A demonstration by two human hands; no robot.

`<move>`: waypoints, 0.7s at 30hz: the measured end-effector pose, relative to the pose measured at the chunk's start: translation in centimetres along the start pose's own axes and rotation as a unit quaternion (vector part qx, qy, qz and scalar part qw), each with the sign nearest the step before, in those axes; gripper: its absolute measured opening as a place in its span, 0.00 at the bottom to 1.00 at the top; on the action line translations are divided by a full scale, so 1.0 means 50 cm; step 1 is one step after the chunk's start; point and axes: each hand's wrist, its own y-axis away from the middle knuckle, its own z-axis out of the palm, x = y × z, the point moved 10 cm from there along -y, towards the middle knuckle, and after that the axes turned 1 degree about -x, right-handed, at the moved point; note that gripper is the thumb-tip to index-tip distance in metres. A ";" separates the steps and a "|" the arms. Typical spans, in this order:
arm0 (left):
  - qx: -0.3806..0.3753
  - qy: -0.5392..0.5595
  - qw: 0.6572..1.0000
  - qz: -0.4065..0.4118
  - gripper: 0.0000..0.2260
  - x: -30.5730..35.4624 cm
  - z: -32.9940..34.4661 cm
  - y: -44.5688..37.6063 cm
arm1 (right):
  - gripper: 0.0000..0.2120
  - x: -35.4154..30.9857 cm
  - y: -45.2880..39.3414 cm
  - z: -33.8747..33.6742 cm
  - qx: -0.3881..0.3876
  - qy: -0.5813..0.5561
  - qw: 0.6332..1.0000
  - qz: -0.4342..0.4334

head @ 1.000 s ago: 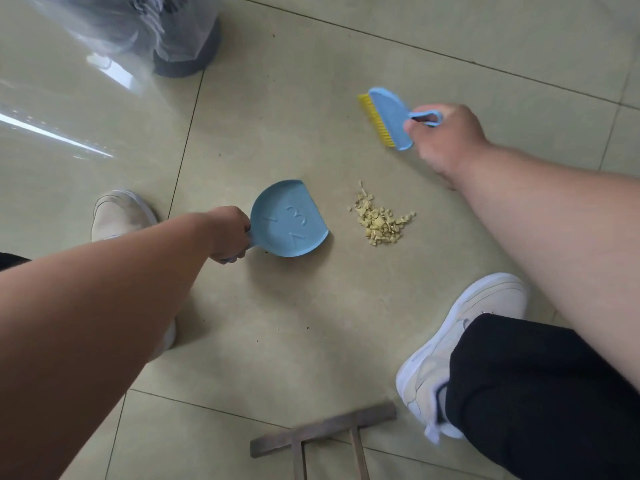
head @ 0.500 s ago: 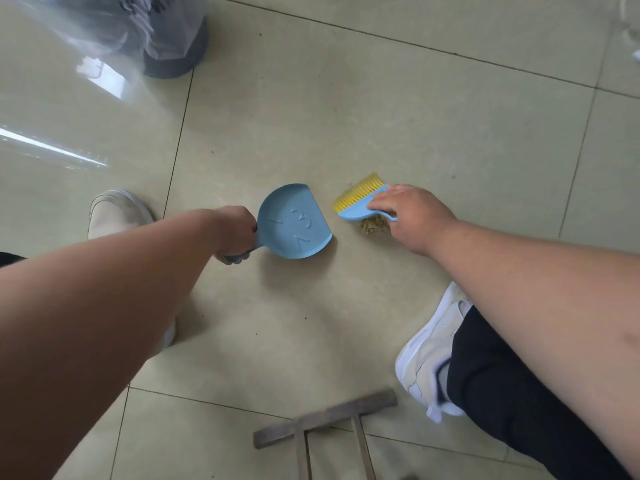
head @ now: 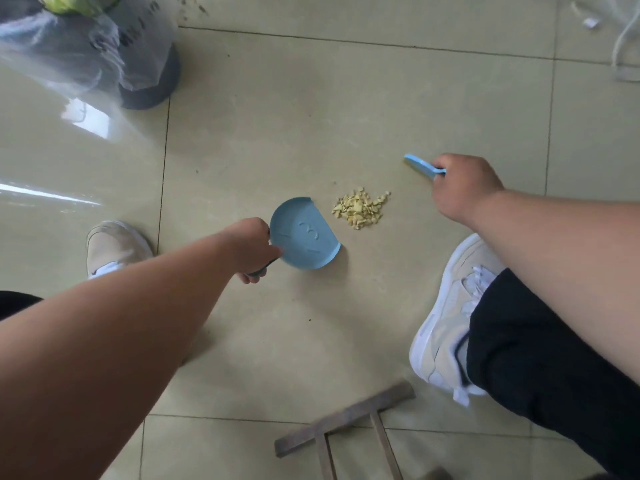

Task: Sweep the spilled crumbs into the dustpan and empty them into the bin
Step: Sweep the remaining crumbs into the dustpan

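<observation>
A small pile of yellow crumbs (head: 360,208) lies on the beige tiled floor. Just left of it sits a blue dustpan (head: 303,233), its open straight edge facing the crumbs; it holds no crumbs. My left hand (head: 251,249) grips the dustpan's handle. To the right and a bit beyond the pile, my right hand (head: 462,187) grips the handle of a blue hand brush (head: 420,166); its bristles are not visible. The dark bin (head: 138,67) lined with a clear plastic bag stands at the far left.
My two feet in pale sneakers (head: 116,245) (head: 453,310) stand on either side of the work spot, with a dark trouser leg (head: 554,375) at the right. A wooden frame (head: 346,424) lies on the floor at the bottom. White cords (head: 623,46) lie at the top right.
My right hand has drawn the brush back to the right, away from the crumbs it was covering. The crumb pile is in sight again beside the dustpan. The view has shifted, showing more of the bin.
</observation>
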 end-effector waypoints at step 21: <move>-0.012 0.069 0.997 -0.035 0.11 0.054 0.054 -0.023 | 0.11 -0.305 0.174 0.184 -0.093 -0.073 0.978 -0.173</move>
